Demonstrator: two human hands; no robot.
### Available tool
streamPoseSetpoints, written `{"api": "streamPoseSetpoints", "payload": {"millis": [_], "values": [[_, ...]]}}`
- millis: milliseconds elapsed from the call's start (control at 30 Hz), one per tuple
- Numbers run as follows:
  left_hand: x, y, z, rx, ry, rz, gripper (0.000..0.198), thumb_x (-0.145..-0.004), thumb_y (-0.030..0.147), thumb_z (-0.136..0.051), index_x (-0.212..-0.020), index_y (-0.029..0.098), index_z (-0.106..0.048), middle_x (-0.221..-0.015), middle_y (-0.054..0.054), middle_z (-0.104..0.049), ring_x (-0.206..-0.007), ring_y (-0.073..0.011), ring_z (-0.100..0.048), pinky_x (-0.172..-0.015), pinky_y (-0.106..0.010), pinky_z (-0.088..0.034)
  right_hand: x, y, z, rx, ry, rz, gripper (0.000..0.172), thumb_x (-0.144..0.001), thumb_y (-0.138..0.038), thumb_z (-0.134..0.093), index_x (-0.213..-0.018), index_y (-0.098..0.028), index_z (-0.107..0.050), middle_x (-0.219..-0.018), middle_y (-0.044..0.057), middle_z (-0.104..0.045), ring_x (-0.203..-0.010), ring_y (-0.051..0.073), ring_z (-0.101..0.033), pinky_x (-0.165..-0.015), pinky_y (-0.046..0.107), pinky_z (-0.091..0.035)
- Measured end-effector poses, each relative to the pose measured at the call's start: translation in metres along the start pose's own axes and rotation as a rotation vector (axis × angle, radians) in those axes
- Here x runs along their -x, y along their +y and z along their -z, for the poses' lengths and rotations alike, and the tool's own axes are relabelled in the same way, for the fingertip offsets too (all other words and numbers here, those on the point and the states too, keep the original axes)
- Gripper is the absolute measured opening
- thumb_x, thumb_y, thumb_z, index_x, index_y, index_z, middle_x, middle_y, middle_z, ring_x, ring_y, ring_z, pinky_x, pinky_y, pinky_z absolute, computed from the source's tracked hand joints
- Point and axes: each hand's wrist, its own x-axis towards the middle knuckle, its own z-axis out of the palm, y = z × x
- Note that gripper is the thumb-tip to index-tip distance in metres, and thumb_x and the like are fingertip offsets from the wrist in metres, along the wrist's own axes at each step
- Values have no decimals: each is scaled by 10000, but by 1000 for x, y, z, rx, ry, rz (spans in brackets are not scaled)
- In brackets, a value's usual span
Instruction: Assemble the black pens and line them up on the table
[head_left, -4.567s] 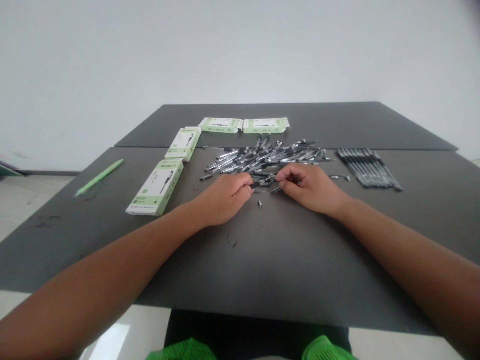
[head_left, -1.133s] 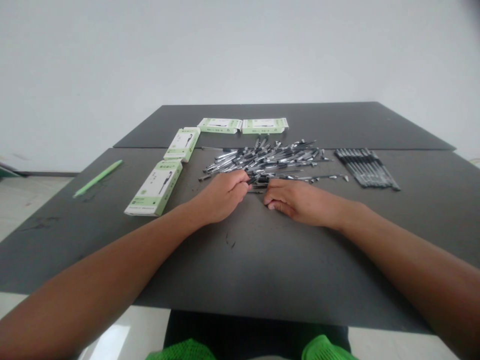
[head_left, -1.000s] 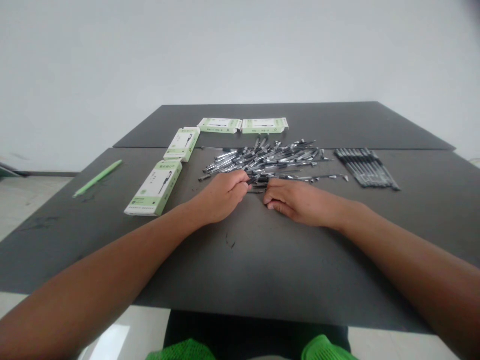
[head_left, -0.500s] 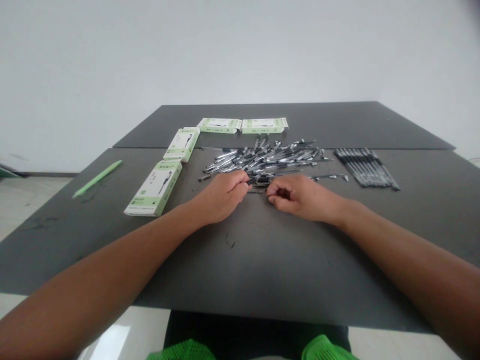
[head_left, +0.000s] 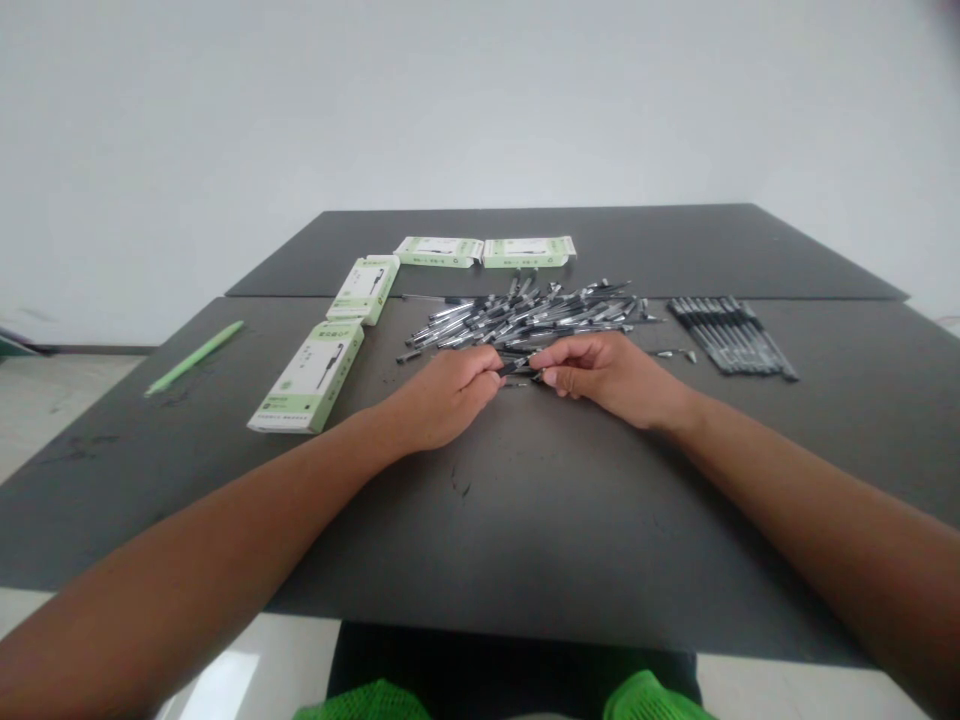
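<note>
A light-green, pen-shaped item (head_left: pixel 196 357) lies far left on the dark surface (head_left: pixel 517 540). Next, four green-and-white boxes (head_left: pixel 311 372) form a bent line, their contents hidden. The left hand (head_left: pixel 454 397) grasps a black pen part (head_left: pixel 513 367) just before a heap of pen parts (head_left: pixel 517 315). The right hand (head_left: pixel 611 380) bends its fingers at that part's end; I cannot tell its grip. Rightmost lies a row of pens (head_left: pixel 731 337)

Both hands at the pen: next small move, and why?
Probably hold the black-grip pen steady in the left hand and twist gently at its free end with the right hand: the left clasps the pen, and the right's fingers are at that end. Whether they hold a small part, I can't tell.
</note>
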Motion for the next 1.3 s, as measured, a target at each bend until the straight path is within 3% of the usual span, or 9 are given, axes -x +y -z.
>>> {"api": "streamPoseSetpoints", "payload": {"millis": [267, 700, 1300], "values": [[1, 2, 0, -15, -5, -15, 262, -1043, 316, -470, -823, 214, -569, -745, 10, -638, -738, -186, -588, -703, -329, -393, 0, -2, 3, -41, -58, -20, 362, -830, -397, -901, -1119, -186, -851, -853, 30, -753, -732, 149, -617, -667, 281, -488], [2, 3, -1, -22, -9, -6, 248, -1021, 319, -483, -843, 205, -613, -749, -2, -658, -711, -183, -574, -668, -325, -373, -2, 2, 1, -80, 11, -39, 316, -828, -371, -898, -1050, -169, -800, -751, -4, -685, -650, 127, -574, -605, 261, -469], [1, 5, 0, -75, -54, -25, 225, -1032, 275, -512, -904, 187, -675, -795, -1, -674, -745, -174, -593, -678, -315, -364, 0, 0, 2, -24, -22, -41, 298, -890, -385, -848, -1101, -178, -813, -758, 6, -681, -668, 135, -578, -607, 265, -457]]}}
